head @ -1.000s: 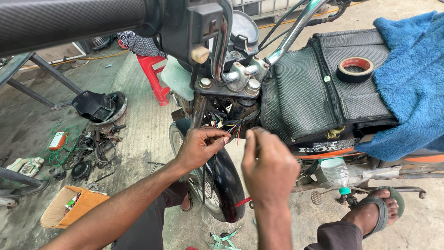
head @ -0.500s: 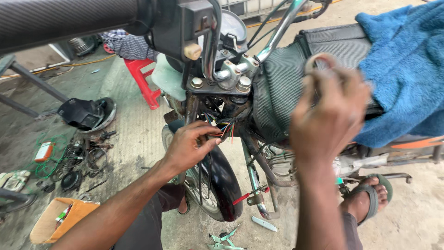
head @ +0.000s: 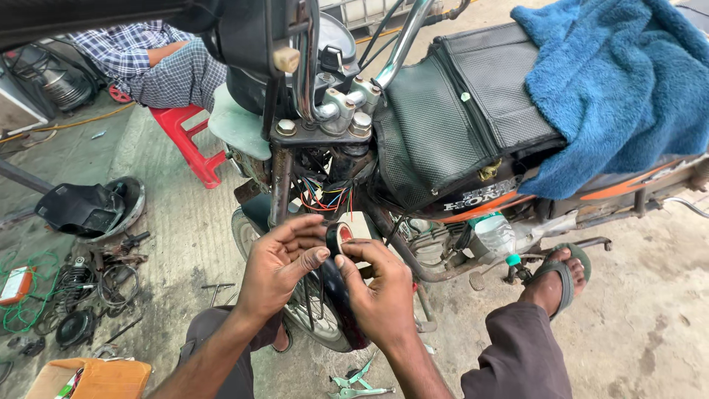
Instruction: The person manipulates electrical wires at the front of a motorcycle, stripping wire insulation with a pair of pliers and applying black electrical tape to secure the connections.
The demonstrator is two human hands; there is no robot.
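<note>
My right hand (head: 378,292) holds a roll of black electrical tape (head: 341,235) in front of the motorcycle's front fork. My left hand (head: 279,262) meets it from the left, its fingertips pinching at the roll's edge. Just above both hands a bundle of coloured wires (head: 329,196) hangs out under the steering head (head: 317,133). The front wheel and black mudguard (head: 341,310) sit right below my hands.
A black tank cover (head: 458,111) and a blue towel (head: 620,81) lie over the motorcycle. A plastic bottle (head: 496,236) sits by the engine. A seated person on a red stool (head: 185,140) is at the back left. Parts, cables and a cardboard box (head: 96,378) litter the floor left. Pliers (head: 354,384) lie below.
My right hand reached up to the tank cover, took the tape roll from it and came back down to the wires. My left hand stayed near the wires and now touches the roll.
</note>
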